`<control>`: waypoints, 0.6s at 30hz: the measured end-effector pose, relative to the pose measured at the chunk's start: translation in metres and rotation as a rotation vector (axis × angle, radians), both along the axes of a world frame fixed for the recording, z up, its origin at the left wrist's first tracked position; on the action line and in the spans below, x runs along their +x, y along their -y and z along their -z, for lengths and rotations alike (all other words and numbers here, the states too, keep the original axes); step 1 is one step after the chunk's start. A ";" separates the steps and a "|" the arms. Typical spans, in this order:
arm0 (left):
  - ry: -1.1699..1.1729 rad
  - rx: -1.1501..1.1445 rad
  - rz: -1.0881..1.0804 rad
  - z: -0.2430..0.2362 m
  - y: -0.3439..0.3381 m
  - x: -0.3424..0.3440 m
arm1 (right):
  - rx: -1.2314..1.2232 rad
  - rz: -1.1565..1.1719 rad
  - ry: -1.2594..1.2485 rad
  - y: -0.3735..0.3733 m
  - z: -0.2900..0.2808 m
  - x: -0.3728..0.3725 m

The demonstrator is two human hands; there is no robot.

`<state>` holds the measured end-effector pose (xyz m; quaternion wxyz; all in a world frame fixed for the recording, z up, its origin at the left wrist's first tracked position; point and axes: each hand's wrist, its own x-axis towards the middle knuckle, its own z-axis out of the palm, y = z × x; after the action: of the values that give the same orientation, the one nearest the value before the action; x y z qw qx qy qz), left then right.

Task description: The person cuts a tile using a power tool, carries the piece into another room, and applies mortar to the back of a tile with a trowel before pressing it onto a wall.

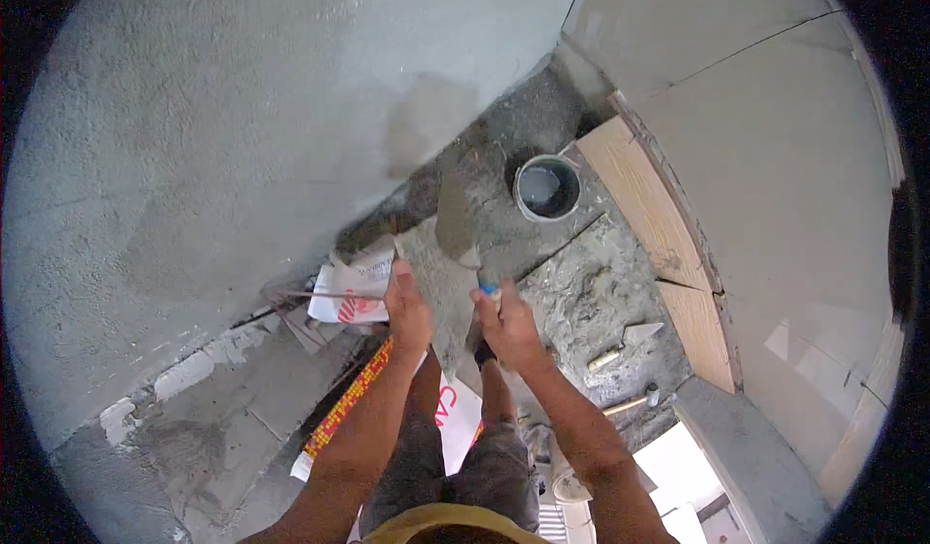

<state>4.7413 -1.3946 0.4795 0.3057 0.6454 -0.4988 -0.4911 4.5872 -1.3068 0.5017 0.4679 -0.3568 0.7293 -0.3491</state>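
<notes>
My left hand (409,313) is closed on the left edge of a flat grey slab (438,278) that looks like a tile, its thumb on top. Grey mortar seems to coat the slab's upper face. In my closed right hand (508,323) is a trowel (455,217), a bit of blue showing at its handle. The trowel's mortar-smeared blade points away from me, over the slab's far edge. Its outline is blurred against the grey floor.
A bucket (547,188) with grey liquid stands ahead. Wet mortar (601,292) spreads at right, with another trowel (628,345) and a hammer (635,404) near it. Wood-look tiles (644,195) line the right wall. Left are a plastered wall (242,108) and a printed bag (354,287).
</notes>
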 end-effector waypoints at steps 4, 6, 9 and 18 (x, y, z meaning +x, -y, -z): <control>-0.034 -0.003 -0.045 0.001 -0.005 0.006 | 0.057 -0.030 -0.061 0.017 -0.006 0.009; 0.045 0.043 0.008 -0.009 0.002 0.008 | 0.081 -0.294 -0.294 0.005 0.041 0.006; 0.329 -0.211 0.139 -0.001 -0.007 0.021 | 0.181 -0.416 -0.412 -0.013 0.116 -0.006; 0.289 -0.059 -0.005 -0.016 0.010 0.041 | 0.192 -0.481 -0.194 -0.011 0.116 0.001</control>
<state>4.7824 -1.4043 0.4958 0.2509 0.7011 -0.5505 -0.3775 4.5886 -1.2954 0.3853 0.4970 -0.5054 0.6948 -0.1216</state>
